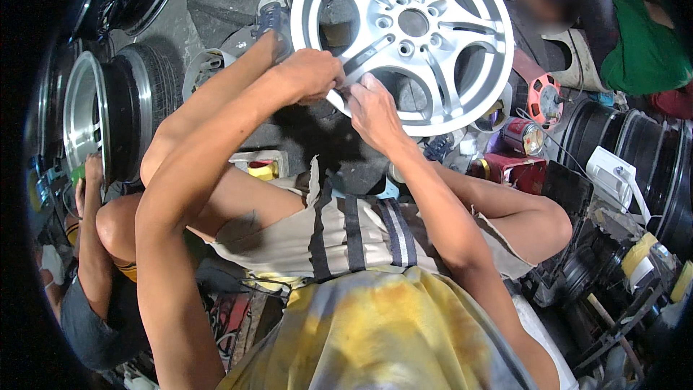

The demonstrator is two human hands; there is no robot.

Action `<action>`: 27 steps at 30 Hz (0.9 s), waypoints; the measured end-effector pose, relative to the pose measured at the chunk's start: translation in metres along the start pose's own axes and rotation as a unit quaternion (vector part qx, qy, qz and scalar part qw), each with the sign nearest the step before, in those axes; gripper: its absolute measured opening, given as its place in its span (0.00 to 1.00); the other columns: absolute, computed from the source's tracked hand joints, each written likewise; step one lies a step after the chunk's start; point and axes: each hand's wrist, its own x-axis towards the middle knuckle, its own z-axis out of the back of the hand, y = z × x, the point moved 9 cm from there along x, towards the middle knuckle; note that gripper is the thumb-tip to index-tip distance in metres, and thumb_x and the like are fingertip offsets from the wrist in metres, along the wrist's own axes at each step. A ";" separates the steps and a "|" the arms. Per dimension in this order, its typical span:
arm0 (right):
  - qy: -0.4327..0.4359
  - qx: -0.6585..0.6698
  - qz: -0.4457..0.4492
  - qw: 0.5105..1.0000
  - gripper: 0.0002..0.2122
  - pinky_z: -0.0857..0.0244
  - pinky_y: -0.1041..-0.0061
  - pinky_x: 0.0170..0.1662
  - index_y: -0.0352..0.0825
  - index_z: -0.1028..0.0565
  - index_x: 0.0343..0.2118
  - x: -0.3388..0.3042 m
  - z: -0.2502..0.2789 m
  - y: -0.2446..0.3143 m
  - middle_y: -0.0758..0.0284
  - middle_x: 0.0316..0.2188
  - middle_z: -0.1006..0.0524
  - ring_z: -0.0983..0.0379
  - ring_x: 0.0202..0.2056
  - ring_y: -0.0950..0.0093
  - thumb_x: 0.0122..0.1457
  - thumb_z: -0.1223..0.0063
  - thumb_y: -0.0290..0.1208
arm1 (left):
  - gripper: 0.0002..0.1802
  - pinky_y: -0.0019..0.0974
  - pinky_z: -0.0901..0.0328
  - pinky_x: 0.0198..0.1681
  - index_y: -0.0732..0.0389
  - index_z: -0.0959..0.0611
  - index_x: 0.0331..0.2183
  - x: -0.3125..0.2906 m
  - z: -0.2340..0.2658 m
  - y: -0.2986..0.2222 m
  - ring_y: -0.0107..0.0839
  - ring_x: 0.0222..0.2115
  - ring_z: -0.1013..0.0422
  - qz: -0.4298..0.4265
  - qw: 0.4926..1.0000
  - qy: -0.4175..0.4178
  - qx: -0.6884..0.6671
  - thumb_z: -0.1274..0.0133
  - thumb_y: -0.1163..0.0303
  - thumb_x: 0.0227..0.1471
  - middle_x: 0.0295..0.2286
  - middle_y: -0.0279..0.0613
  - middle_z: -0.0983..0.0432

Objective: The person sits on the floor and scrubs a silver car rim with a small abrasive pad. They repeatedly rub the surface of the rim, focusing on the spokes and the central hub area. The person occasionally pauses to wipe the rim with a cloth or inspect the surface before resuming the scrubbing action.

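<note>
A silver alloy wheel rim (413,23) with paired spokes lies face up in front of my shins. My left hand (312,74) is closed at the rim's near-left edge, its fingertips curled together. Close beside it, my right hand (375,111) has its fingers bent and pressed together against the same edge, by the base of a spoke. The two sets of fingertips nearly meet. Whatever they pinch between them is hidden or too small to make out.
A co-worker's hand (93,170) touches another wheel (86,115) at left. Beside it stands a tyre (155,87). At right are a red cord reel (544,101), a tin can (522,136), a white box-shaped device (612,177) and stacked dark rims (628,137). Another person sits at upper right.
</note>
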 end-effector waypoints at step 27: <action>0.030 -0.002 -0.028 0.999 0.02 0.34 0.53 0.44 0.26 0.26 0.29 -0.015 0.007 -0.014 0.49 0.33 0.30 0.29 0.39 0.49 0.52 0.46 0.18 | 0.14 0.50 0.28 0.45 0.55 0.11 0.41 0.007 -0.013 -0.015 0.53 0.38 0.21 -0.012 1.000 0.025 -0.011 0.48 0.71 0.53 0.35 0.52 0.16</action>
